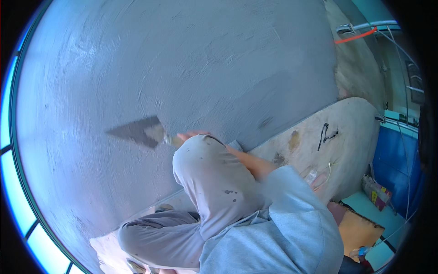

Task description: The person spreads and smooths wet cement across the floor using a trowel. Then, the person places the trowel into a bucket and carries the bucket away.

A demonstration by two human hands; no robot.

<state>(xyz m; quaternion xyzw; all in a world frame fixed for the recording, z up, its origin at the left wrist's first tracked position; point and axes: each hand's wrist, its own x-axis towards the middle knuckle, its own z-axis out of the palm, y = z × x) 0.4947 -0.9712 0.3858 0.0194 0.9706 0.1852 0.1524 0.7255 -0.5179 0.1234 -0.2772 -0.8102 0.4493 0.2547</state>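
My right hand (194, 134) is closed round the handle of a pointing trowel (136, 131), partly hidden behind my raised knee. The trowel's flat triangular blade points left, over a grey plastered surface (219, 68) with streaks and ridges in its coat. Pale residue marks the blade near the handle. Whether the blade touches the plaster I cannot tell. My left hand does not show clearly; a small patch of skin at the lower edge is too cut off to identify.
A stained pale board (351, 118) borders the plaster on the right, with a black cord (323, 137) on it. Farther right are a blue panel (394, 155), a cardboard piece (358, 230) and metal tubing (383, 23) with a red strip (358, 36). Bright window panes (16, 187) line the left.
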